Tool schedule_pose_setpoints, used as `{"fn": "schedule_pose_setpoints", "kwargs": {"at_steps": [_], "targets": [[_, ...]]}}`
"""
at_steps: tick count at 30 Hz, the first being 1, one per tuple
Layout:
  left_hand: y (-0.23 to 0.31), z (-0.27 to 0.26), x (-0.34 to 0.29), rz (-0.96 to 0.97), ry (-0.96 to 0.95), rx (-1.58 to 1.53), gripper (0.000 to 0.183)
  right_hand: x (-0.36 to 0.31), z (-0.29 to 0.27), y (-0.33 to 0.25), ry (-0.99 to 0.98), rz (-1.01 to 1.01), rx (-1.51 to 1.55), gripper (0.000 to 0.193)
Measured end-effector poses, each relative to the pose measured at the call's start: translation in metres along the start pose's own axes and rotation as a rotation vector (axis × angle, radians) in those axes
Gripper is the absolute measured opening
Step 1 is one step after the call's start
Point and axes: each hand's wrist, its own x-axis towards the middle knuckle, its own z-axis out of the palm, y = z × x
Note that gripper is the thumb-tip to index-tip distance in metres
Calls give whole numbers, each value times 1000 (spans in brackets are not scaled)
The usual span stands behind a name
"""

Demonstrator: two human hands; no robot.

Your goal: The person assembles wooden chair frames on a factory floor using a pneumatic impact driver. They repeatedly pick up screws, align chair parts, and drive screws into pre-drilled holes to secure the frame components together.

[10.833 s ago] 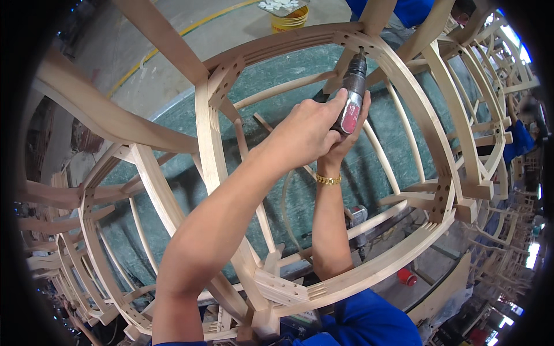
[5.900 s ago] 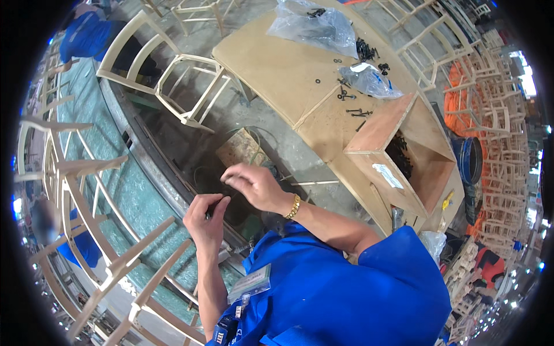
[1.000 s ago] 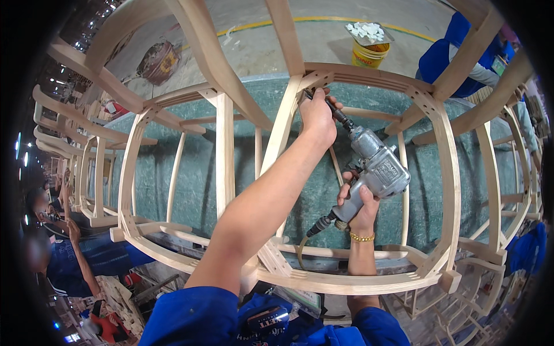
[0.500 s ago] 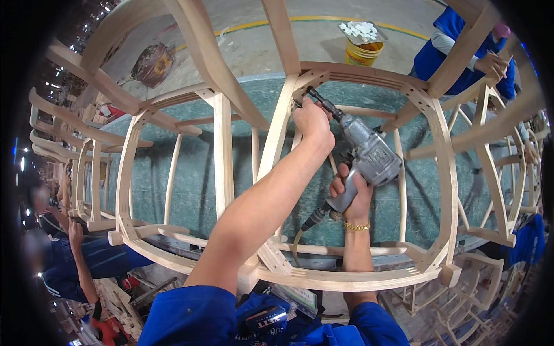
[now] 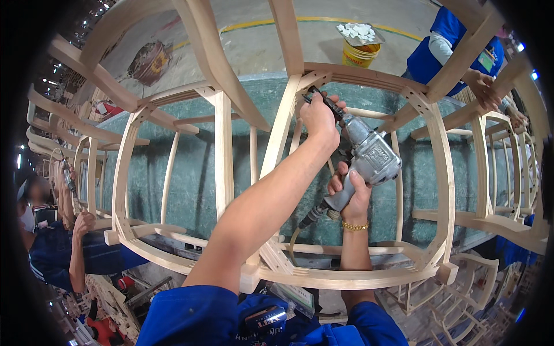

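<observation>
My right hand (image 5: 356,193) grips the handle of a grey air impact driver (image 5: 372,153), its hose trailing toward me from the handle's base. Around the driver's long dark nose my left hand (image 5: 320,118) is closed, fingertips showing on the far side. The driver's tip points at a corner block (image 5: 311,81) in the far corner of a pale wooden chair frame (image 5: 346,281). Whether the tip touches a screw there is hidden. Both my forearms reach over the frame's near rail.
More chair frames stand left and right on the green worktop (image 5: 190,173). Past its far edge are a yellow bucket (image 5: 359,55) topped with a tray of white pieces and a dark round basket (image 5: 149,62). Co-workers stand at far right (image 5: 424,60) and left (image 5: 75,254).
My left hand has shifted slightly right, its fingers now around the driver's nose. The right co-worker's hands and chair frame have moved. At left, a co-worker's driver has come into view.
</observation>
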Motion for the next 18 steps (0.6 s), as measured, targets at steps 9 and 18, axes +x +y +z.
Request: {"fn": "schedule_pose_setpoints", "kwargs": {"at_steps": [9, 18], "targets": [[4, -3, 1, -2, -8, 44, 22, 4, -7, 3, -60, -12, 86, 48], [-7, 3, -7, -47, -326, 8, 25, -51, -56, 6, -156, -142, 269, 54]]}}
